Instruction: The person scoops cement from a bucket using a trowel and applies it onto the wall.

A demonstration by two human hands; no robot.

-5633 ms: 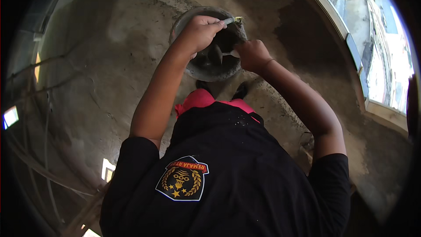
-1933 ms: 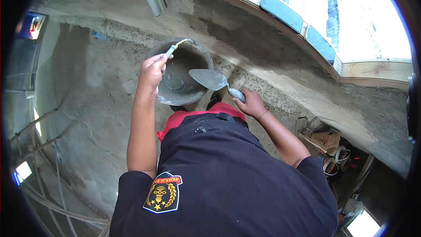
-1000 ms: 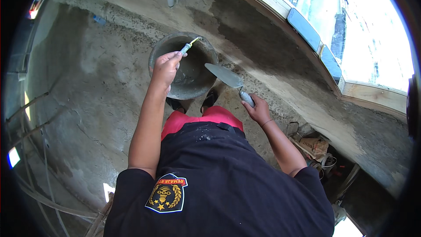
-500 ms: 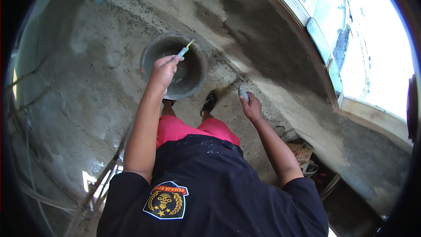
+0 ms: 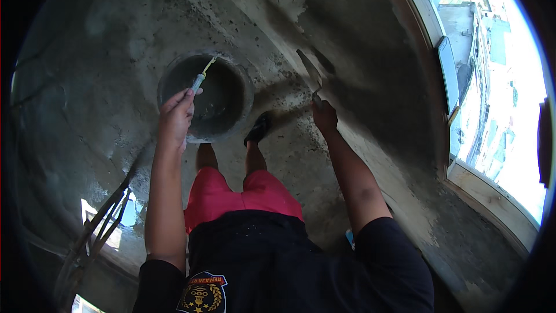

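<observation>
Left hand [image 5: 176, 116]: raised at the left side of the basin, forearm running almost straight up from the lower edge, back of the hand partly in view. Fingers closed in a narrow grip around a small tool.

Small tool [image 5: 198, 83]: grey handle, thin yellow shaft. Held slanting up and to the right, in front of the basin's opening.

Right hand [image 5: 325, 116]: held out well apart from the left, arm reaching up and slightly leftward. Fingers wrapped around the trowel's handle; their individual placing is too dark to tell.

Trowel [image 5: 309, 68]: blade seen nearly edge-on, pointing up and to the left from the hand. Whether it touches the wall cannot be told.

Basin [image 5: 247, 104]: round, grey, on the floor, just ahead of the person's feet; inside dark and smeared.

Floor [image 5: 289, 168]: grey, rough, stained.

Wall [image 5: 359, 29]: to the right, with a broad dark patch.

Window frame [image 5: 492, 194]: pale, far right, bright daylight beyond.

Poles [image 5: 97, 226]: thin, crossing, lower left.
</observation>
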